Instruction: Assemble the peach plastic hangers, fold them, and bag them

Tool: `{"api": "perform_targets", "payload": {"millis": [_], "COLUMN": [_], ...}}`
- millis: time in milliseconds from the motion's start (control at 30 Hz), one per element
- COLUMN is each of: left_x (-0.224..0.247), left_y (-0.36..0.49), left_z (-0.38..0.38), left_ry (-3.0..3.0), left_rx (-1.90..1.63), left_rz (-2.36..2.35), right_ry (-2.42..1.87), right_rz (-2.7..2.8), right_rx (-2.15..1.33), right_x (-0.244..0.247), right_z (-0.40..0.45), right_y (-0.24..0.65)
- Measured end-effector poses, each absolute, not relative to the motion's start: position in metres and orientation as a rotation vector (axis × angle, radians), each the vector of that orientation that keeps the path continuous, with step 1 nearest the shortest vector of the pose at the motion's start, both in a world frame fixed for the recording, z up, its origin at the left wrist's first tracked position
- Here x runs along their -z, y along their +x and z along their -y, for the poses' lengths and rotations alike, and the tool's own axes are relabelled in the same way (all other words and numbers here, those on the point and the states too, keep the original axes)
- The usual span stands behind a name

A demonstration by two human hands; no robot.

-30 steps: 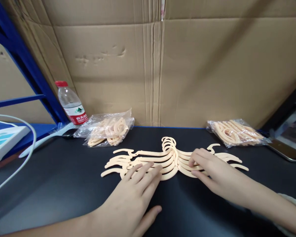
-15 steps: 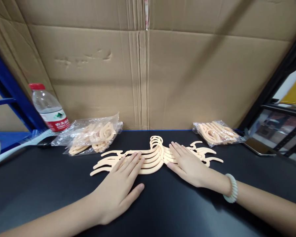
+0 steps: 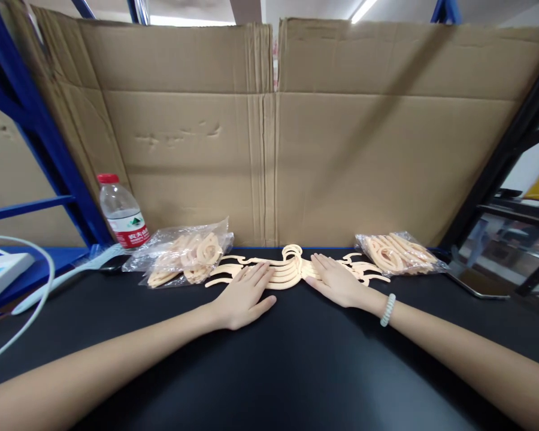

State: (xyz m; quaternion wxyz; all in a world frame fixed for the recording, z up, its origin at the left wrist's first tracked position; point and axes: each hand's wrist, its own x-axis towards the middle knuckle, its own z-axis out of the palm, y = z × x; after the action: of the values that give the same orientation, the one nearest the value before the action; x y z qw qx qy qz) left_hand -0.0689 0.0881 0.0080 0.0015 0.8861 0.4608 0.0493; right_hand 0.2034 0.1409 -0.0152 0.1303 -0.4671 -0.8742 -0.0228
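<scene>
Symmetrically, the left hand (image 3: 244, 297) and right hand (image 3: 339, 282) lie flat, outstretched across the hangers (image 3: 286, 276), grasping nothing. Bags (image 3: 397, 254) sit on either side.

Cream hangers (image 3: 284, 276), black tabletop (image 3: 269, 371), red bottle cap (image 3: 108, 178), brown cardboard (image 3: 184, 137)

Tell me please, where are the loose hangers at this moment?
In the head view, the loose hangers lie mid-picture on the black table, partly beneath the left hand and right hand, between the left plastic bag and right plastic bag.
</scene>
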Motion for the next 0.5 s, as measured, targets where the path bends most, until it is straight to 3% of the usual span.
{"api": "perform_targets", "payload": {"millis": [300,500], "left_x": [-0.006,-0.008], "left_y": [-0.073,-0.075], "left_z": [-0.089,-0.083], "left_ry": [2.811,2.909], "left_rx": [-0.239,-0.464], "left_rz": [-1.462,-1.413], "right_ry": [-1.230,-0.864], "right_rz": [2.398,2.266], "right_rx": [0.084,0.154], "right_x": [0.011,-0.045], "right_z": [-0.134,-0.073], "right_y": [0.200,0.176]}}
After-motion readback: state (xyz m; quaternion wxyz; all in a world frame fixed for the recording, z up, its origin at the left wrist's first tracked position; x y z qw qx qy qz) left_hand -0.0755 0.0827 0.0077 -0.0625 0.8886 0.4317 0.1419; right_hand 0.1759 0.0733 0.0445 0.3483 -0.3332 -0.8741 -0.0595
